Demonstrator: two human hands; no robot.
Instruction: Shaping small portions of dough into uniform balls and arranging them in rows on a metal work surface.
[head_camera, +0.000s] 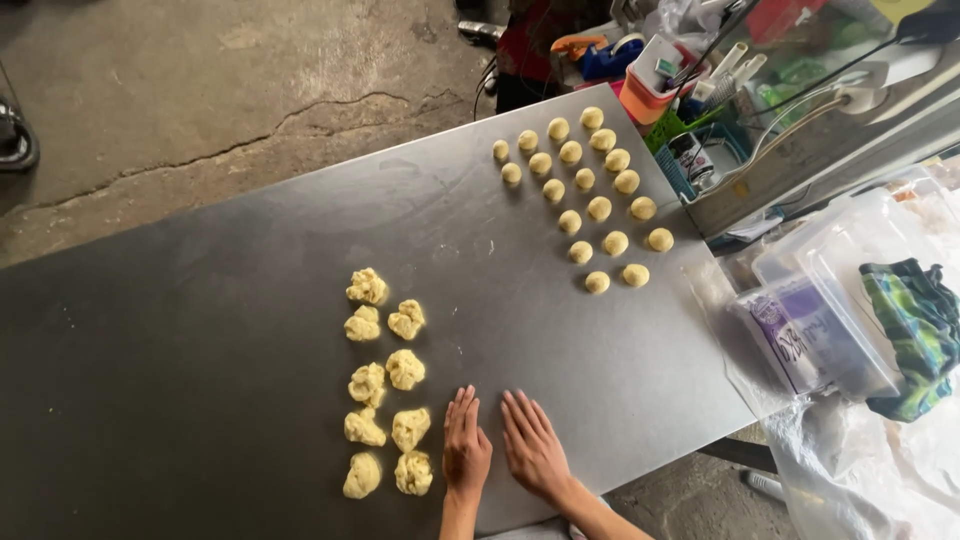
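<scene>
Both hands lie flat and empty on the steel table (250, 300), the left hand (466, 446) nearer the rough dough lumps (386, 385) ranked at its nine o'clock, the right hand (533, 447) beside it, rolled dough balls (590, 195) well apart toward one o'clock.

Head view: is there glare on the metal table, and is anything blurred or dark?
Head view: soft daylight gives a pale sheen on the metal table near the round dough balls, no harsh glare; its left end falls dark; both flat hands, left hand and right hand, look sharp; the plastic clutter at right is overexposed.
</scene>
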